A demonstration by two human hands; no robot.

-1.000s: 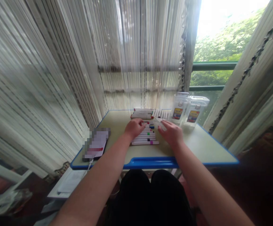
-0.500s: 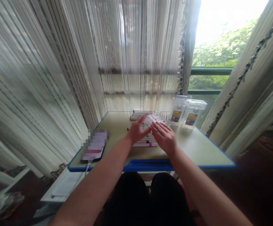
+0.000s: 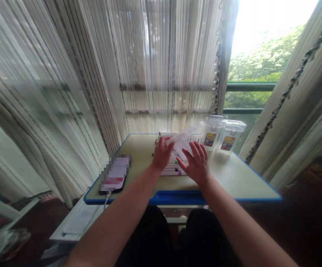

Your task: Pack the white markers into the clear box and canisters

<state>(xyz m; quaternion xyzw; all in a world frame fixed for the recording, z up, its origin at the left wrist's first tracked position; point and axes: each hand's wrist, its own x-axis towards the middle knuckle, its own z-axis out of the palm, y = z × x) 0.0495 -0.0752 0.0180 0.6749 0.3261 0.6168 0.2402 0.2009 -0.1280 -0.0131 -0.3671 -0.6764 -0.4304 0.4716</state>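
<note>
My left hand (image 3: 162, 152) is closed on the near-left edge of a clear plastic case (image 3: 183, 142), held tilted above the desk. The case is see-through and blurred, so its exact shape is hard to make out. To its right, my right hand (image 3: 196, 163) has its fingers spread, close to the case; nothing shows in its grasp. Below both hands lies a row of white markers (image 3: 170, 173) with coloured bands, partly covered by the hands and the plastic. More markers (image 3: 165, 134) with red ends lie behind my left hand.
Two clear lidded containers (image 3: 229, 142) with yellow labels stand at the desk's back right. A phone (image 3: 116, 172) with a white cable lies at the left. The desk (image 3: 241, 181) has a blue edge, and striped curtains (image 3: 161, 66) hang behind it.
The clear case has tipped up and its printed face no longer shows plainly. My right hand has come away from it and its fingers have spread. My left hand has tightened round its edge.
</note>
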